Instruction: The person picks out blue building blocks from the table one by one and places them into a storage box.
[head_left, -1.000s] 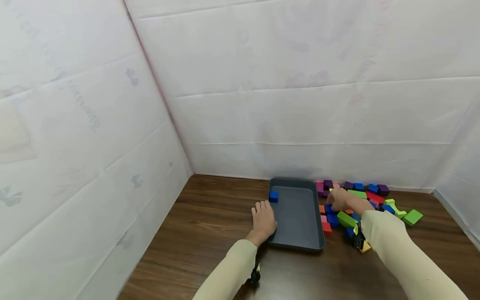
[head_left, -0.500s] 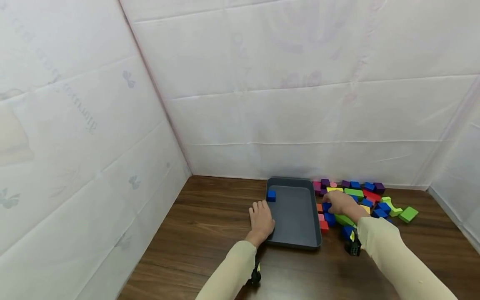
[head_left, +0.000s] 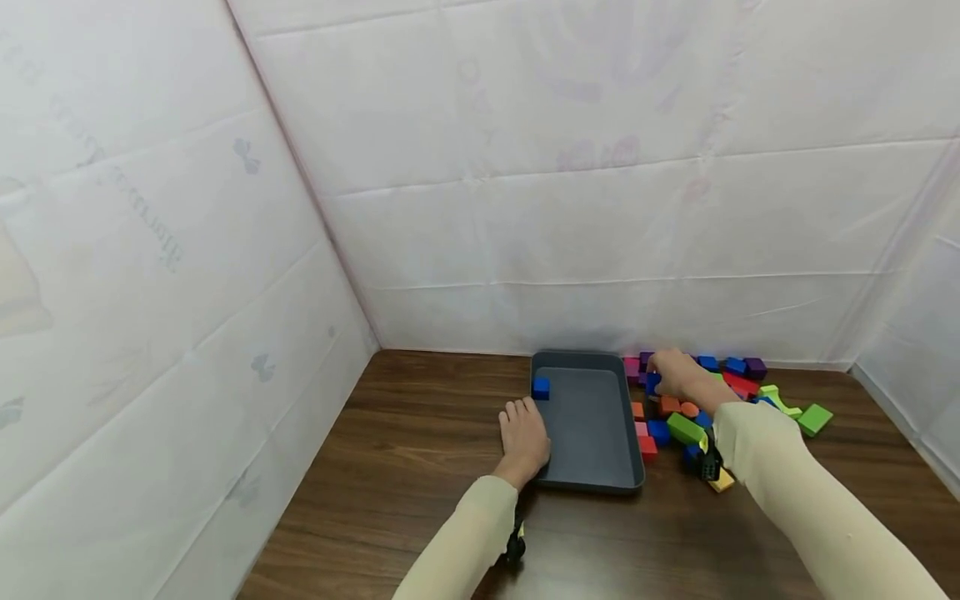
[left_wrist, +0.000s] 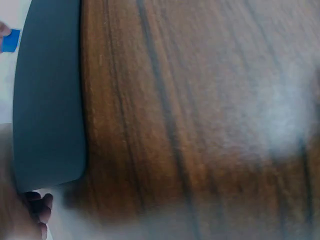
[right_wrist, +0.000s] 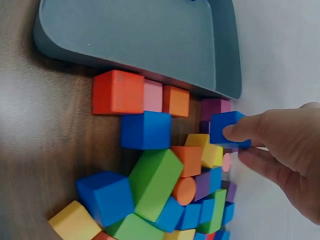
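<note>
One small blue foam cube [head_left: 541, 387] sits alone in the far left corner of the shallow grey plastic tray [head_left: 592, 454]. Right hand [head_left: 675, 372] pinches another blue foam block [right_wrist: 226, 128] between thumb and fingers, lifted just above the pile of coloured foam blocks [right_wrist: 170, 190] beside the tray's right rim. Left hand [head_left: 525, 437] rests flat, fingers straight, against the tray's left edge.

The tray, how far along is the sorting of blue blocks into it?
Barely started. One blue block already sits in the far left corner of the grey tray. The right hand pinches a second blue cube just off the tray's far right corner, while the left hand rests against the tray's left edge. Several more blue cubes remain in the pile.
</note>
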